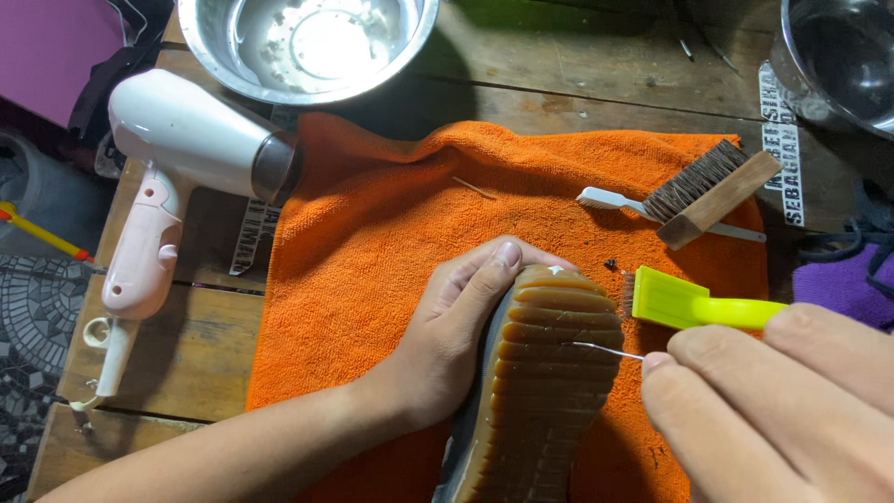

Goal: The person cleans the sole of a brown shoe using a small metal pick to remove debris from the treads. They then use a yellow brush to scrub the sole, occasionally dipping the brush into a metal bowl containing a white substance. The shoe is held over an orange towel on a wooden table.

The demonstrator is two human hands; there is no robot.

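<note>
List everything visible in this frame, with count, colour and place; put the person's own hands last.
shoe: one, sole up, brown ridged sole, on the towel at bottom centre
thin metal pick: one, silver, tip on the sole
towel: one, orange, spread on the wooden table
hair dryer: one, white and pale pink, left of the towel
metal bowl: one, silver, top centre
second metal vessel: one, silver, top right, partly cut off
wooden brush: one, dark bristles, on the towel's right
toothbrush: one, white, under the wooden brush
plastic brush: one, yellow-green, right of the shoe
left hand: grips the shoe's side
right hand: fingers hold the pick
</note>
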